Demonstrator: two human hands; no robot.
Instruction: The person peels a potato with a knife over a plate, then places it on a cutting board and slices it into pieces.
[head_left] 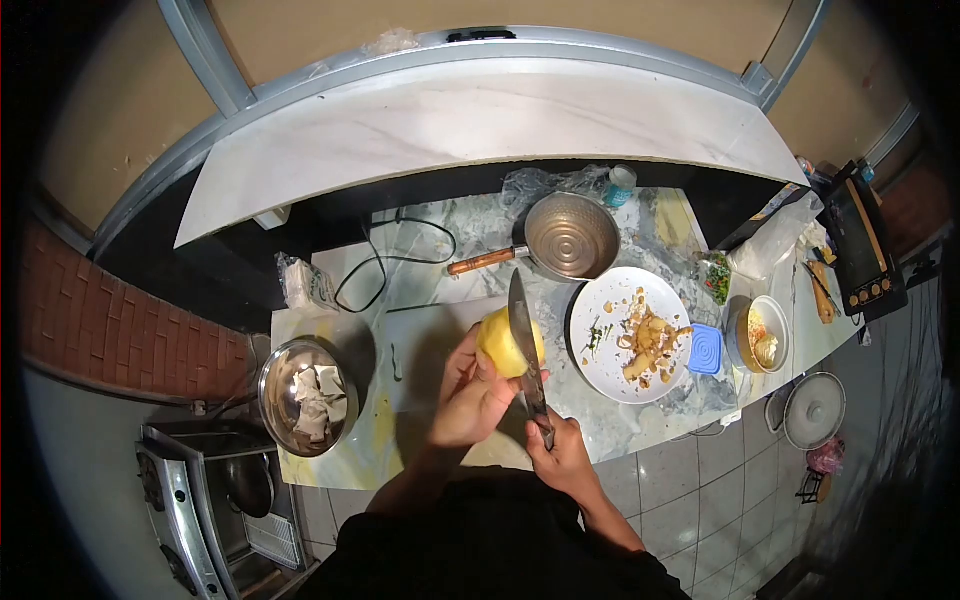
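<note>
In my left hand (pixel 470 395) is a peeled yellow potato (pixel 500 343), raised over the white cutting board (pixel 425 325) with my fingers around its lower left side. My right hand (pixel 563 452) is wrapped around the handle of a kitchen knife (pixel 522 320). The blade points away from me, its flat side overlapping the right part of the potato. To the right of the knife sits a white plate (pixel 600 375) bearing brown peelings (pixel 650 345) and some green bits.
A saucepan (pixel 572 238) with a wooden handle stands behind the board. At the left is a metal bowl (pixel 275 405) of white pieces. A blue square lid (pixel 706 350) and a food bowl (pixel 781 315) lie right of the plate. A black cable (pixel 380 262) curls across the back left.
</note>
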